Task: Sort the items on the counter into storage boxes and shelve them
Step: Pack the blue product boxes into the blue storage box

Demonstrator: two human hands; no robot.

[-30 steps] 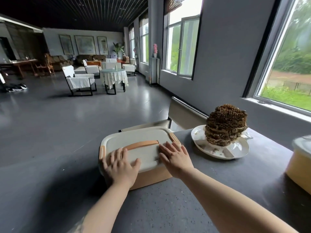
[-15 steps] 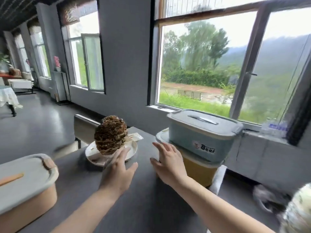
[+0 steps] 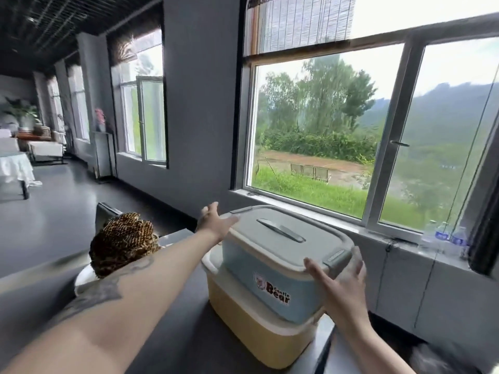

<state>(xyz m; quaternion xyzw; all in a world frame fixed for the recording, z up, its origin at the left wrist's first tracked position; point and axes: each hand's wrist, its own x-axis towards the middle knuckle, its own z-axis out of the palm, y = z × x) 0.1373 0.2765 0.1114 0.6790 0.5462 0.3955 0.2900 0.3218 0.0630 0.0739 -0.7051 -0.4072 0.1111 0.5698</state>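
Note:
A light blue storage box (image 3: 259,276) with a grey lid and a "Bear" label is stacked on a larger yellow box (image 3: 251,330) with a cream lid, on the dark counter (image 3: 172,344). My left hand (image 3: 213,221) reaches to the blue box's far left corner, fingers spread, touching the lid edge. At the near right corner, beside a lid latch, is my right hand (image 3: 337,287), open with fingers spread. A brown honeycomb nest (image 3: 121,241) sits on a white plate (image 3: 83,279), partly hidden behind my left forearm.
A large window and its sill (image 3: 383,238) run just behind the boxes, with water bottles (image 3: 445,236) on the sill at the right. A chair back (image 3: 104,214) stands behind the counter. Open floor, tables and chairs lie far left.
The view swung right, away from the orange-handled box. Both hands left that box's lid, crossed the counter and now reach either side of the blue box.

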